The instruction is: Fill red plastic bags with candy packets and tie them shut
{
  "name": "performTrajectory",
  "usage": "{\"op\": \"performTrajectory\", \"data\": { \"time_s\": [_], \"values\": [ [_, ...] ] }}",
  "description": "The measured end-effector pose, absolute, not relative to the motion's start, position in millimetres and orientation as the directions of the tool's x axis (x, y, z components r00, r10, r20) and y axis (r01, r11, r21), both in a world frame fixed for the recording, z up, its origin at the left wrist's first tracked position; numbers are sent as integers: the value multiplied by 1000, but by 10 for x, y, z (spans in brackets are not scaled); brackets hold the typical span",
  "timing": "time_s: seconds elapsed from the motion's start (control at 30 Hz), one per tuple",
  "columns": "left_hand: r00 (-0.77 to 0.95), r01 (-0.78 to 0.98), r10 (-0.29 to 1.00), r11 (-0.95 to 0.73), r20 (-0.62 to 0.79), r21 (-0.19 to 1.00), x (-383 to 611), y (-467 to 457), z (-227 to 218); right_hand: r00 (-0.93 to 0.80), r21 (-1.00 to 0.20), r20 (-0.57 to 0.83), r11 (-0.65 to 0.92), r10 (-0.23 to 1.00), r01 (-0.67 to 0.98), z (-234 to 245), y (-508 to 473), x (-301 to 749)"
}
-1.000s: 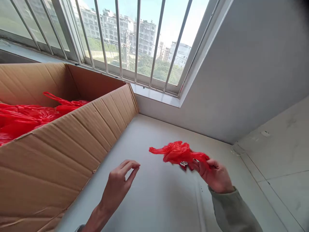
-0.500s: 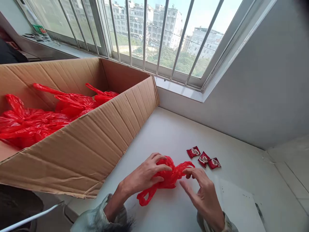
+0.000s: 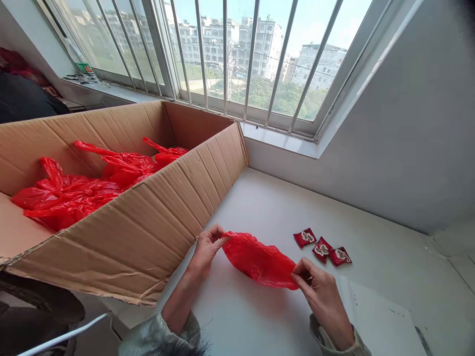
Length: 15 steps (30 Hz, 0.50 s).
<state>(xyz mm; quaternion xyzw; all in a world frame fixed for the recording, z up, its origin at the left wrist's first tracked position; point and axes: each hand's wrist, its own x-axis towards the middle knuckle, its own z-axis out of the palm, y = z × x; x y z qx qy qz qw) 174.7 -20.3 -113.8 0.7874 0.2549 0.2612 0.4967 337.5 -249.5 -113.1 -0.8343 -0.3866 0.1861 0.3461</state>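
A red plastic bag [image 3: 260, 262] is stretched out between my two hands above the white tabletop [image 3: 260, 202]. My left hand [image 3: 208, 247] pinches its left end, close to the cardboard box. At the other end, my right hand [image 3: 315, 282] grips the bag between thumb and fingers. What lies inside the bag, if anything, cannot be made out. Beyond my right hand lie three small dark-red packets [image 3: 322, 248] with pale printing, two of them touching.
A large open cardboard box [image 3: 200, 193] holding several red plastic bags [image 3: 89, 190] stands on the left. Behind the table are a barred window [image 3: 245, 64] and a grey wall [image 3: 389, 133]. A white cable [image 3: 67, 333] runs at lower left. A dark shape [image 3: 29, 99] shows at far left.
The bunched red bag with its loops has been spread out wide. My left hand has moved left and my right hand slightly right, each now pinching one end. The view has shifted slightly.
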Motion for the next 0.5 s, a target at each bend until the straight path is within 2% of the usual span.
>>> {"op": "performTrajectory", "data": {
  "time_s": [0.07, 0.13, 0.3, 0.37, 0.5],
  "values": [
    [737, 159, 662, -363, 134, 918, 1678, -195, -1135, 585, -664, -77, -479, 807, 574, -1138, -2597, 3429],
    [773, 179, 624, -387, 114, 904, 1615, -236, -1084, 533, -621, -52, -445, 845, 645, -1192, -2659, 3489],
    [885, 134, 442, -541, 146, 830, 1568, -417, -847, 438, -555, 249, -243, 864, 795, -1455, -2562, 3645],
    [928, 87, 336, -619, 163, 781, 1603, -481, -780, 394, -543, 306, -181, 867, 820, -1516, -2457, 3634],
    [959, 43, 204, -792, 198, 609, 1726, -564, -770, 390, -587, 226, -195, 893, 786, -1443, -2254, 3467]
  ]
}}
